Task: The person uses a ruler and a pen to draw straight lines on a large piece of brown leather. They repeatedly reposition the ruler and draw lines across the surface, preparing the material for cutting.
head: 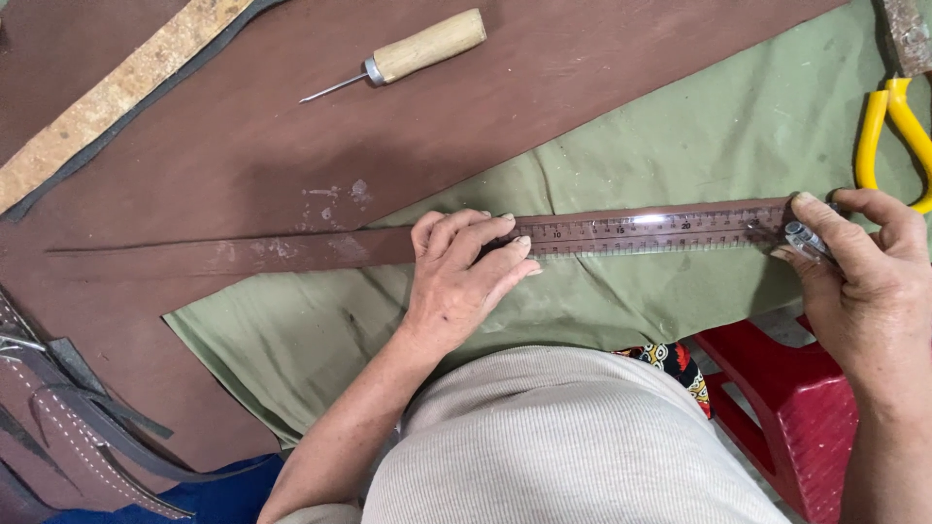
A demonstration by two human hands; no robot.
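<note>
Seen from the head camera, the left hand (464, 270) lies palm down with its fingers spread and slightly bent, the fingertips pressing a clear ruler (649, 233) flat onto a long narrow leather strip (291, 250); it grips nothing, only bears down on the ruler's left end. The forearm comes up from the lower middle, over the person's ribbed beige shirt (573, 446). The right hand (869, 277) comes in from the right edge, its fingers curled and clenched around a small metal cutting tool (806, 238), whose tip sits at the right end of the ruler and strip. The strip runs nearly level across the middle of the tabletop, lying partly on a large brown leather sheet (243, 146) to the left and partly on an olive green cloth (680, 126) to the right. Toward the far edge, a wooden-handled awl (408, 53) rests on the brown sheet, well apart from both hands. A tan, rough strip (107, 97) lies slanted at the far left corner. Yellow-handled pliers (893, 136) lie at the far right edge, just beyond the right hand. Stitched dark straps (68, 427) are heaped at the near left corner, and a red plastic stool (796, 398) stands below the right forearm.
</note>
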